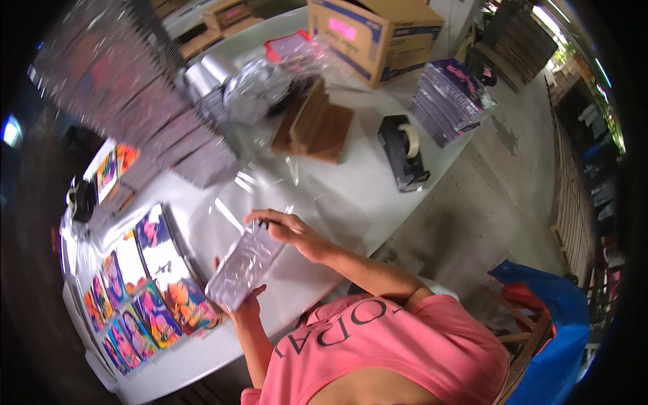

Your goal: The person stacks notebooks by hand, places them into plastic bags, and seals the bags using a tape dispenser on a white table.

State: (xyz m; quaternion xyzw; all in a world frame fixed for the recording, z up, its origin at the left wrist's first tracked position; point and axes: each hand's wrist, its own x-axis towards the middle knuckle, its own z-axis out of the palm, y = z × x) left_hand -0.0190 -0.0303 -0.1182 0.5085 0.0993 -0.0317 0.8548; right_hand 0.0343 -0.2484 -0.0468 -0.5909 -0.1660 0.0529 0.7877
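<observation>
A long flat pack in clear, shiny plastic wrap (244, 266) is held at a slant above the near part of the table. My left hand (246, 309) grips its lower end, with the thumb on one side and fingertips showing on the other. At the upper end, my right hand (295, 233) closes its bent fingers on the wrap. Something small and dark shows by those fingertips, too blurred to name. Left of the pack lie rows of brightly coloured printed covers (158, 307), some under glare.
Tall stacks of wrapped packs (118, 88) rise at the far left. A wooden block stand (314, 128), a black tape dispenser (403, 152), a stack of purple-topped packs (449, 101) and a cardboard box (371, 40) stand beyond my hands. Crumpled clear plastic (260, 88) lies behind the stand.
</observation>
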